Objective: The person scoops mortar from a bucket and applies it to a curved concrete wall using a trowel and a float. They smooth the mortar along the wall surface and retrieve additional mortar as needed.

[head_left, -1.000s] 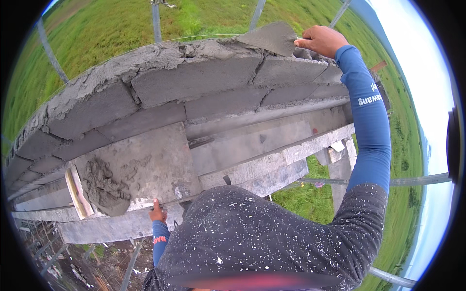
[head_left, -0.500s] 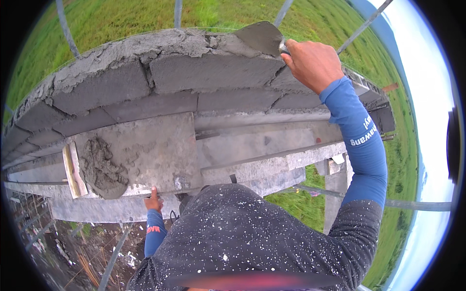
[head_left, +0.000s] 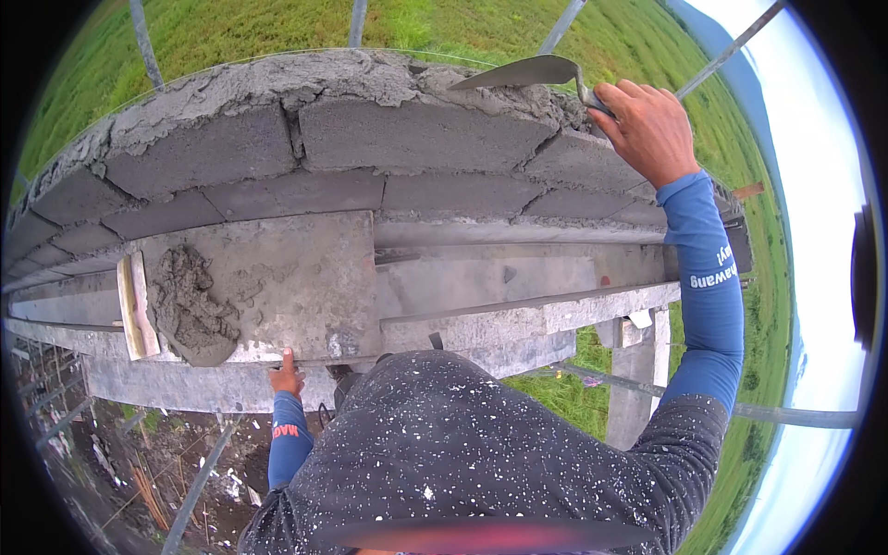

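My right hand [head_left: 646, 128] grips the handle of a metal trowel [head_left: 524, 72], whose blade lies on the wet mortar along the top of a grey block wall [head_left: 370, 139]. My left hand [head_left: 285, 376] holds the near edge of a flat grey mortar board [head_left: 296, 277] from below. A lump of wet mortar [head_left: 190, 310] sits on the board's left part. Both arms wear blue sleeves. My dark, speckled top fills the lower middle of the view.
Concrete ledges [head_left: 518, 319] run below the wall. Metal scaffold poles [head_left: 731, 60] stand behind and to the right. Green grass lies far beyond the wall and below at right. Rubble and dirt ground [head_left: 139, 462] lie at lower left. A concrete post [head_left: 634, 379] stands at right.
My right hand has drawn the trowel leftward along the wall top, and the blade now shows fully. The mortar board stays held by my left hand.
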`<act>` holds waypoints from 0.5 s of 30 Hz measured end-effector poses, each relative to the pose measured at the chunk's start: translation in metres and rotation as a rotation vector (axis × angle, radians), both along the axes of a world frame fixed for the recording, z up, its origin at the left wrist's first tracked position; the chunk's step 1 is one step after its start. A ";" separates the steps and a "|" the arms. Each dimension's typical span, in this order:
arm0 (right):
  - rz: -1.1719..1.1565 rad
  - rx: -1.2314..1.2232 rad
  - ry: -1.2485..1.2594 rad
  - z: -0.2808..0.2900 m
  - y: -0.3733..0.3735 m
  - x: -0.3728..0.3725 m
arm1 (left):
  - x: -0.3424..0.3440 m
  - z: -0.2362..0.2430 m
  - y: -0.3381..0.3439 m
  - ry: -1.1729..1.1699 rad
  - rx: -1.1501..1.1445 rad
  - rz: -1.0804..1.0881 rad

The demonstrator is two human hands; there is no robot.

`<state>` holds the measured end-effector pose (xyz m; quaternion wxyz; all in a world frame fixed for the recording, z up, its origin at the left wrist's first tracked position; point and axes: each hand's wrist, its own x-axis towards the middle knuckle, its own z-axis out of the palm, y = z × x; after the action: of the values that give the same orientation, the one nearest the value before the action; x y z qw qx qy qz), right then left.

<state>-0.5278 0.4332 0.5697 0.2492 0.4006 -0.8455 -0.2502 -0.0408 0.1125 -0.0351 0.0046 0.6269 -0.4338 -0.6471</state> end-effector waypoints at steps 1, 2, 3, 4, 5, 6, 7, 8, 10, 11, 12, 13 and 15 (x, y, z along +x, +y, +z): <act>0.130 -0.007 0.028 -0.013 -0.005 -0.001 | 0.000 -0.001 0.000 -0.025 -0.008 -0.013; 0.105 0.032 0.015 -0.025 -0.023 -0.011 | -0.002 -0.002 -0.002 -0.035 -0.004 -0.017; 0.197 0.017 0.067 -0.033 -0.033 -0.020 | -0.004 -0.002 -0.003 -0.067 0.010 0.014; 0.241 0.050 0.051 -0.034 -0.033 -0.024 | -0.004 -0.002 -0.003 -0.039 -0.004 0.000; 0.219 0.017 0.077 -0.035 -0.031 -0.028 | -0.005 0.000 -0.004 -0.046 -0.004 0.012; 0.227 0.008 0.068 -0.032 -0.024 -0.031 | -0.006 0.002 -0.003 -0.087 0.008 0.036; 0.280 -0.017 0.088 -0.022 -0.013 -0.035 | -0.007 0.004 -0.002 -0.053 -0.022 0.036; 0.307 -0.066 0.099 -0.012 0.007 -0.031 | -0.008 0.006 -0.001 -0.052 -0.038 0.052; -0.017 -0.157 -0.001 -0.006 0.044 -0.014 | -0.008 0.010 0.003 -0.046 -0.001 0.076; -0.051 -0.233 -0.006 -0.006 0.054 -0.008 | -0.008 0.012 0.004 -0.013 -0.020 0.069; -0.216 -0.219 -0.004 -0.010 0.059 -0.004 | -0.008 0.014 0.004 -0.005 -0.028 0.069; -0.293 -0.212 0.023 -0.018 0.059 0.001 | -0.009 0.015 0.004 -0.002 -0.024 0.067; -0.377 -0.201 0.027 -0.038 0.051 0.015 | -0.008 0.017 0.001 0.014 -0.007 0.020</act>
<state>-0.5131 0.4847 0.5315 0.2479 0.2049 -0.9228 -0.2122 -0.0492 0.1139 -0.0182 0.0164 0.6265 -0.4296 -0.6501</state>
